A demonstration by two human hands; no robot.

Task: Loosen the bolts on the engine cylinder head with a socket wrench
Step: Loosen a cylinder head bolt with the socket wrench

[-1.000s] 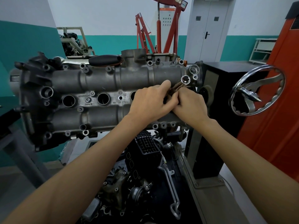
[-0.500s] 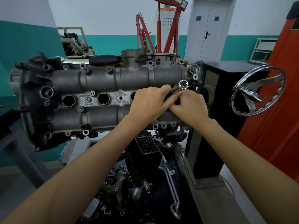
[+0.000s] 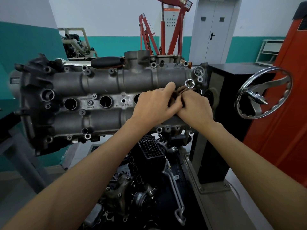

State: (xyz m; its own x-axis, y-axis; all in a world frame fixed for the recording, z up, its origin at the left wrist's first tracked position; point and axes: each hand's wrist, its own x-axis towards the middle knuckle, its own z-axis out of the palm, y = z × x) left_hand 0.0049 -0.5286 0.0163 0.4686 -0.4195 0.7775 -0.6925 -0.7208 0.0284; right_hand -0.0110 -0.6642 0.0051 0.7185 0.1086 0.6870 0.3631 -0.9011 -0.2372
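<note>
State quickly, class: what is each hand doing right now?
Left hand: fingers curled round the socket wrench, holding it.
Right hand: also gripping the socket wrench, lower on its handle.

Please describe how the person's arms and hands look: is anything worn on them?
Both forearms are bare up to the frame edge, with no sleeves in view. The left hand and right hand wear no gloves; no watch, ring or bracelet is visible.
</note>
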